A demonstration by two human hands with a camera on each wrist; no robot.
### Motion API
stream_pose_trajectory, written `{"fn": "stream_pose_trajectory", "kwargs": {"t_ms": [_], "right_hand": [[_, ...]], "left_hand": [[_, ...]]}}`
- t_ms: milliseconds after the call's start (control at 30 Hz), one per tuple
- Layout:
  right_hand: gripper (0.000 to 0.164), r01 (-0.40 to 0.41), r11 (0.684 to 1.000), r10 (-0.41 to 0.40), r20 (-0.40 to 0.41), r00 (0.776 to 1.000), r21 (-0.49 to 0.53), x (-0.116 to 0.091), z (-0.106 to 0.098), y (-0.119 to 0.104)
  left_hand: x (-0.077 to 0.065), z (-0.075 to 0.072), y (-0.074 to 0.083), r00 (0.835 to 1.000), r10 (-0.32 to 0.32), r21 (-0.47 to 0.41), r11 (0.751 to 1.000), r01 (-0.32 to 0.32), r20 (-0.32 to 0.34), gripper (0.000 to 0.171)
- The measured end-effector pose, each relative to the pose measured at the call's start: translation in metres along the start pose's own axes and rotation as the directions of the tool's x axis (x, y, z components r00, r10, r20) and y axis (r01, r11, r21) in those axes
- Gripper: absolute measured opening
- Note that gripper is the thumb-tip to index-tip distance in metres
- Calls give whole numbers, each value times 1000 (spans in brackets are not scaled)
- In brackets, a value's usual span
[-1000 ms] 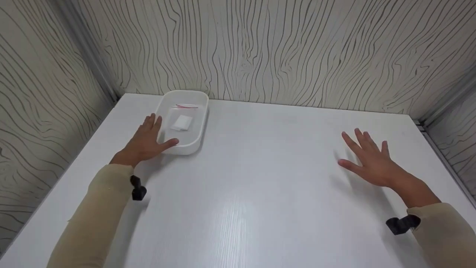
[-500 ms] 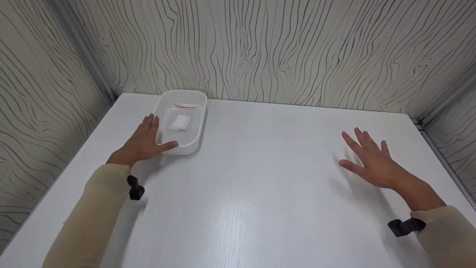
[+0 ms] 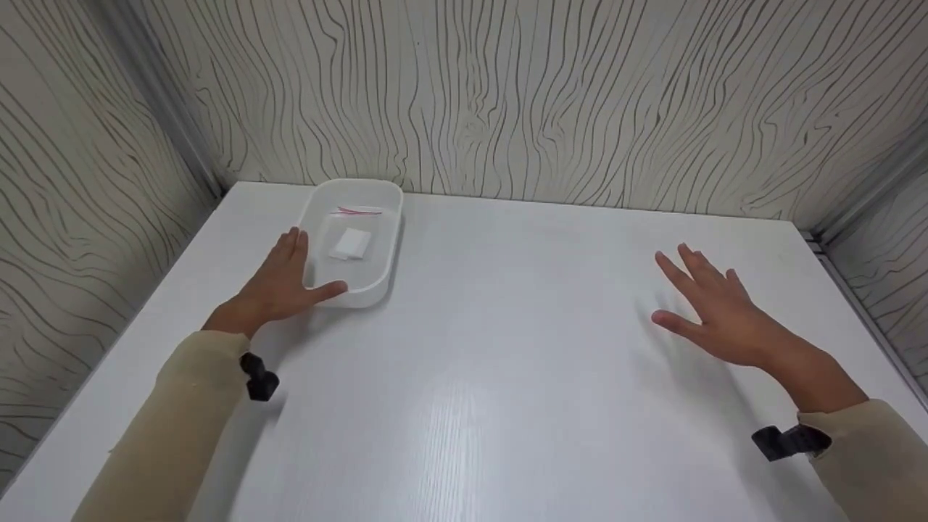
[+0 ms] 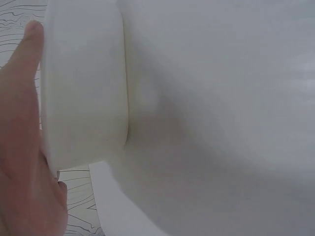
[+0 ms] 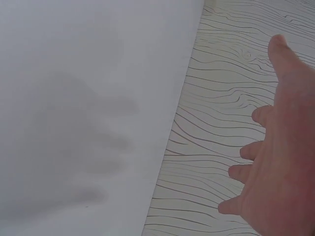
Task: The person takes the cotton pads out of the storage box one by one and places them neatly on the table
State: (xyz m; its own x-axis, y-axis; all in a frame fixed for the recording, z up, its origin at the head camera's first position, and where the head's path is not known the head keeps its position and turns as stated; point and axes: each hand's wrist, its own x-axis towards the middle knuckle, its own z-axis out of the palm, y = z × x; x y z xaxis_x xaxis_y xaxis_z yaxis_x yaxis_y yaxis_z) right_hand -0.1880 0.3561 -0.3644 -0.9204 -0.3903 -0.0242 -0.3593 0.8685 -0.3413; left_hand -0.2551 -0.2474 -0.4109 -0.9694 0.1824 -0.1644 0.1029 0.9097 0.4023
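We see the fingers (image 3: 296, 243) of the left hand (image 3: 279, 285) stretched out and lying close together, with the thumb (image 3: 330, 291) held wide of them. They sit at the near left corner of a white tub (image 3: 396, 243), the fingers along its long left side and the thumb across its near end. In the left wrist view we find the hand right alongside the tub's rim, but we cannot tell how firmly it touches, if it does. The fingers (image 3: 674, 272) of the right hand (image 3: 728, 322) are straight and spread apart, thumb out to the side, and hold nothing; we take the hand to be above the table (image 3: 522, 348), since its shadow falls apart from it, and in the right wrist view we make out the separate finger shadows. The tub stands upright at the far left of the table, its far end near the back wall (image 3: 471, 94). Inside it we see a small white packet (image 3: 351, 243) and, toward the far end, a thin red strip (image 3: 359, 212). Behind the hands run two beige sleeves (image 3: 156, 435), each with a black mount (image 3: 261, 380) at the cuff. Farther out we have the wall's dark wavy grain and a grey metal post (image 3: 156, 94) in the left corner.
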Motion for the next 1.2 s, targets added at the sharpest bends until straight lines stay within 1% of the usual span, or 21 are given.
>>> {"fn": "stream_pose_trajectory", "kwargs": {"t_ms": [267,600,700,767,900,1100,1200], "right_hand": [[82,3,999,-3,-9,1000,48,2,-6,-7],[80,-15,996,14,17,1000,86,2,-12,-19],[76,4,996,-4,-6,1000,85,3,-12,-23],[71,29,996,-25,-36,999,90,4,-12,-26],[64,75,989,-65,-82,994,130,4,-11,-31],[58,93,971,-75,-87,993,221,4,-11,-37],[54,112,965,-89,-107,990,237,4,-8,-39]], "left_hand": [[-6,3,0,1000,-7,-10,1000,7,-4,124],[-13,10,2,999,26,-21,999,-27,-39,126],[-16,13,4,998,35,-26,999,-37,-57,126],[-18,14,5,997,39,-30,999,-41,-66,126],[-21,17,7,996,41,-28,999,-43,-76,126],[-26,20,12,997,33,-35,999,-36,-74,128],[-28,21,14,997,31,-43,999,-34,-74,129]]}}
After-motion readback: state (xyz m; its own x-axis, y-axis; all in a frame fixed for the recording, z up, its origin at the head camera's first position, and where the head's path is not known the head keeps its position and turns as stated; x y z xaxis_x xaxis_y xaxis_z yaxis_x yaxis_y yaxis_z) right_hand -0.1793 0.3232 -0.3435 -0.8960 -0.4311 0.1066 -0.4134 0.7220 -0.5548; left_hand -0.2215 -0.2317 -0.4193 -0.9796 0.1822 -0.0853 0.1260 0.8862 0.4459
